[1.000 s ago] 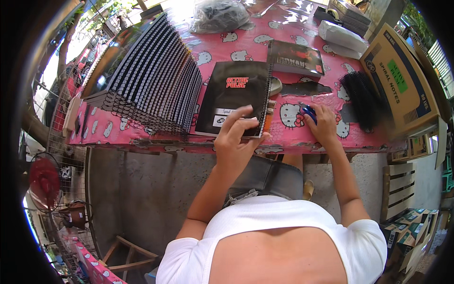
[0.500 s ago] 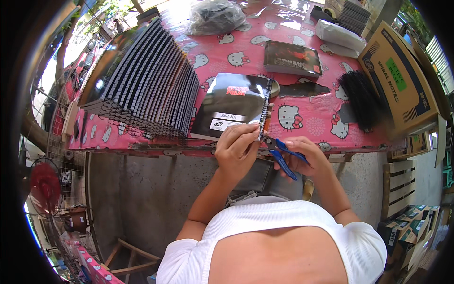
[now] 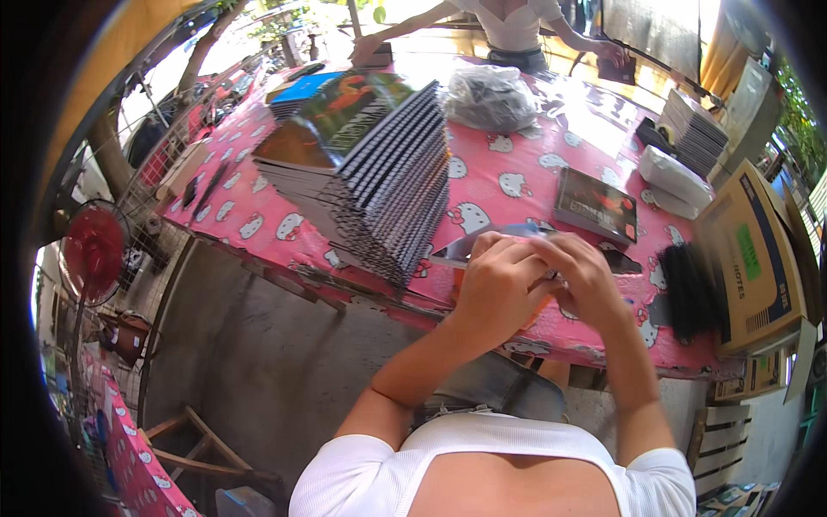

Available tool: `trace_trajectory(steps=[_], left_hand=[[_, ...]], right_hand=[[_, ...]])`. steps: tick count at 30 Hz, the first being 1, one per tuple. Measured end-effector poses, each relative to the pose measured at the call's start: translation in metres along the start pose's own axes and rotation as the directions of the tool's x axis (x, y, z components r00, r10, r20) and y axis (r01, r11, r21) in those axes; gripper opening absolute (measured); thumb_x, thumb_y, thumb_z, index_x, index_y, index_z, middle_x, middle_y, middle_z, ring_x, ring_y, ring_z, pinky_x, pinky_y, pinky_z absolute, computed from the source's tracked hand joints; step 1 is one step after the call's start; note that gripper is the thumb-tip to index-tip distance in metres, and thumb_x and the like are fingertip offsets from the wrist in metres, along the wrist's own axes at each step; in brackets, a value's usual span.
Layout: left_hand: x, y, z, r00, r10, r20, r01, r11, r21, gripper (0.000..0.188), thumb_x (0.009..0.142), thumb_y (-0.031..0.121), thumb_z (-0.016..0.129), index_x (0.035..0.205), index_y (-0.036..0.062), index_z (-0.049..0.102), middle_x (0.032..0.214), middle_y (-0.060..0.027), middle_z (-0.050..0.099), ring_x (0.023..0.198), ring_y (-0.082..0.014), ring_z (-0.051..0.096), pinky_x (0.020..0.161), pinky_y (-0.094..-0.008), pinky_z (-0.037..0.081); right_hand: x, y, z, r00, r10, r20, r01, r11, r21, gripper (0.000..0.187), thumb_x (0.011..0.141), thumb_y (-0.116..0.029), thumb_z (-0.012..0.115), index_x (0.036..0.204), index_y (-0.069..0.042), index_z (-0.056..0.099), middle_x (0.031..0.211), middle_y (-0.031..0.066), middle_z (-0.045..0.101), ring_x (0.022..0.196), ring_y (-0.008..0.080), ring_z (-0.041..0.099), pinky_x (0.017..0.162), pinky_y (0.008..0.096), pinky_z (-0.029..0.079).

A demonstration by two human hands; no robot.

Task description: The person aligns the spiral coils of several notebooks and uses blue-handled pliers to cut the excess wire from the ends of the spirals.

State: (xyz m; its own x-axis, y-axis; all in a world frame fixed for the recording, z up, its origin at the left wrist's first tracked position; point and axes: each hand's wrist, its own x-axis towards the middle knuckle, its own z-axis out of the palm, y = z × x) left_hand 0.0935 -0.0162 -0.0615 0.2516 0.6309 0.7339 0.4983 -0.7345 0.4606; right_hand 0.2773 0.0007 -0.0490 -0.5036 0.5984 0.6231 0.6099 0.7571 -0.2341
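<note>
While both hands meet just right of the stack point(image 3: 398, 185), a notebook point(image 3: 455, 251) lies beneath them, also right of the stack and near it, its dark left corner and a strip of its far edge showing past the knuckles. The left hand point(image 3: 495, 280) is clenched over the notebook's near part, fingers bent and grasping it. The right hand point(image 3: 587, 276), farther from the stack, curls in against the left, its fingers bent over the same spot; whether they pinch the notebook or some other thing is hidden, so I cannot tell. Something orange point(image 3: 536, 312) peeks out under the hands, on the side away from the stack. The stack itself, many spiral notebooks high, rests on the pink table point(image 3: 245, 211) with its coils turned toward the hands. Right of the stack, beyond the hands, lies a dark pad point(image 3: 596, 205); farther right come the white packet point(image 3: 674, 181), the black coils point(image 3: 687, 293) and, farthest of these from the stack, the carton point(image 3: 749, 263). A plastic bag point(image 3: 491, 101) sits just behind the stack to its right, and a blue-topped pile point(image 3: 303, 90) behind it to its left. Well behind the stack, a co-worker point(image 3: 510, 26) stands with both arms spread. Left of the stack, well apart from it, is a red fan point(image 3: 95, 252).
</note>
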Motion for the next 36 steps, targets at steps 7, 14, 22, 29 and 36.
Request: trace_trajectory(steps=[7,14,22,29,36], left_hand=[[0.038,-0.060,-0.158,0.503,-0.038,-0.864,-0.062,0.995,-0.080,0.042,0.097,0.033,0.042,0.125,0.0006,0.042,0.119,-0.0146,0.057,0.108,-0.0244,0.056,0.095,-0.0429,0.039],[0.069,-0.158,-0.160,0.550,-0.497,-0.671,0.244,0.864,-0.440,0.080,0.092,0.067,0.023,0.113,-0.0030,0.054,0.111,-0.0167,0.057,0.105,-0.0226,0.051,0.093,-0.0341,0.036],[0.078,-0.163,-0.157,0.416,-0.326,-0.849,0.420,0.897,-0.139,0.054,0.092,0.047,0.052,0.096,-0.0058,0.044,0.091,-0.0147,0.043,0.085,-0.0223,0.046,0.079,-0.0358,0.040],[-0.016,-0.025,-0.153,0.357,0.206,-0.911,-0.432,0.901,0.034,0.049,0.095,0.042,0.036,0.123,0.0022,0.042,0.129,-0.0188,0.043,0.112,-0.0342,0.048,0.095,-0.0505,0.039],[0.013,-0.021,0.012,0.992,0.015,-0.124,-0.039,0.980,-0.196,0.059,0.082,0.015,0.067,0.131,0.0052,0.036,0.137,-0.0158,0.037,0.117,-0.0289,0.047,0.101,-0.0422,0.034]], right_hand=[[0.170,0.071,-0.056,0.737,-0.154,-0.658,0.368,0.908,0.199,0.028,0.085,-0.009,0.060,0.112,-0.002,0.056,0.093,0.0109,0.066,0.089,0.0191,0.063,0.076,0.0276,0.051],[0.233,0.062,0.092,0.927,0.207,-0.312,-0.103,0.942,0.318,0.045,0.075,-0.035,0.066,0.105,-0.001,0.064,0.098,0.0170,0.063,0.095,0.0256,0.059,0.083,0.0360,0.046],[0.225,0.064,0.103,0.896,0.223,-0.383,-0.119,0.954,0.276,0.057,0.085,-0.043,0.056,0.123,-0.002,0.047,0.116,0.0222,0.053,0.109,0.0364,0.049,0.095,0.0441,0.037],[-0.011,0.295,0.013,0.592,0.685,-0.426,-0.799,0.568,-0.197,0.057,0.075,-0.039,0.072,0.111,0.003,0.058,0.105,0.0194,0.062,0.096,0.0292,0.060,0.082,0.0397,0.047],[-0.145,0.319,-0.006,0.414,0.845,-0.338,-0.862,0.245,-0.443,0.060,0.070,-0.035,0.075,0.110,0.004,0.053,0.096,0.0291,0.062,0.092,0.0426,0.061,0.078,0.0427,0.048]])
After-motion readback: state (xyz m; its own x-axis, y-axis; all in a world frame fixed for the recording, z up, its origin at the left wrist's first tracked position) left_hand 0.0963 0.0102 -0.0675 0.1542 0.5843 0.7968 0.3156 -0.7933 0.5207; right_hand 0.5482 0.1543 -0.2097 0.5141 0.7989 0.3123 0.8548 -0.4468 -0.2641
